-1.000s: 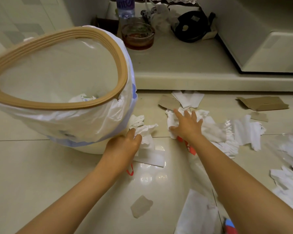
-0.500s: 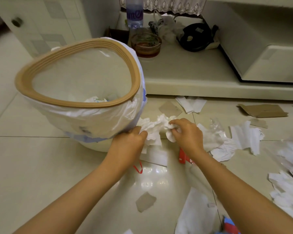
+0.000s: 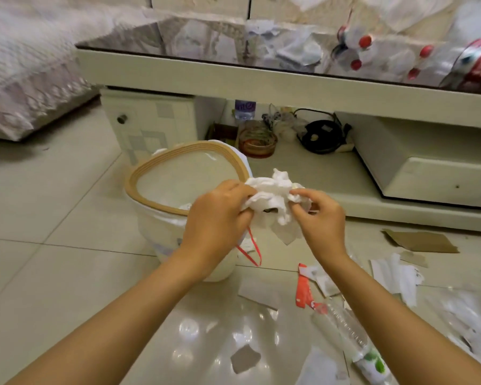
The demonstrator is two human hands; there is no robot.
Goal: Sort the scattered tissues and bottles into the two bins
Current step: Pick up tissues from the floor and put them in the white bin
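Observation:
A bundle of crumpled white tissues (image 3: 272,195) hangs in the air between both hands, just right of the bin's rim. My left hand (image 3: 217,218) grips its left side and my right hand (image 3: 318,218) pinches its right side. The white bin (image 3: 178,201) with a tan rim and a white liner stands on the floor under my left hand, with some tissue inside. A clear plastic bottle (image 3: 345,332) lies on the floor at the lower right. More tissues (image 3: 397,276) lie scattered on the tiles to the right.
A low cream TV cabinet (image 3: 261,81) runs across the back, several red-capped bottles (image 3: 383,56) on its glass top. Its lower shelf holds a glass bowl (image 3: 257,141) and a black object (image 3: 321,137). Cardboard scraps (image 3: 419,241) and a red strip (image 3: 301,290) lie on the floor.
Both hands gathered tissues off the floor, brought them together and lifted the bundle up beside the bin's rim. The view has pulled back and up.

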